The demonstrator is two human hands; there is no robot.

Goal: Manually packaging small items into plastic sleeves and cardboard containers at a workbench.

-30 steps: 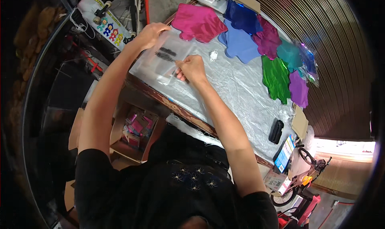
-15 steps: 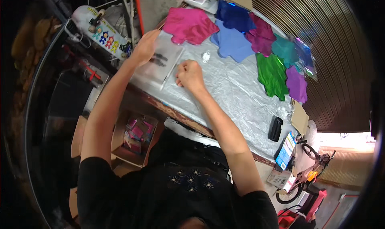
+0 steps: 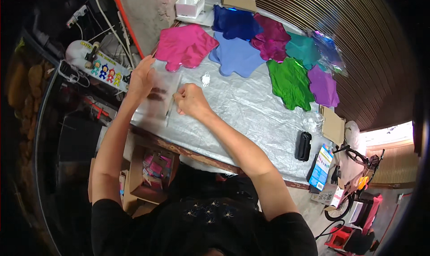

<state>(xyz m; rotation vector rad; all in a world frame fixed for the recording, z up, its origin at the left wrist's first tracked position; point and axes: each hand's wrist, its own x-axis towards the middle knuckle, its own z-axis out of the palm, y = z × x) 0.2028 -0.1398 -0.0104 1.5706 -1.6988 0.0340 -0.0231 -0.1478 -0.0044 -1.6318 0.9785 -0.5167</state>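
Observation:
A clear plastic bag [image 3: 156, 110] with dark marks or contents at its middle lies flat at the left end of the table. My left hand [image 3: 141, 80] rests along the bag's far left side, fingers stretched out. At the bag's right edge my right hand [image 3: 192, 100] is closed in a pinch, its fingertips on that edge. A small bundle of white string [image 3: 205, 79] lies just beyond the right hand. Farther back, a shiny pink cloth piece [image 3: 186, 47] is spread beside a light blue one [image 3: 236, 55].
The table [image 3: 242, 117] has a silvery sheet over it. Green [image 3: 291, 83], purple [image 3: 323, 86] and other coloured cloths lie at the back right. A black case [image 3: 303, 146] sits near the right end. Below the table's left edge stands an opened cardboard box [image 3: 150, 191].
The whole view has shifted, so the table things appear farther left. My right hand has come closer to the bag's right edge. My left hand has stayed by its left side.

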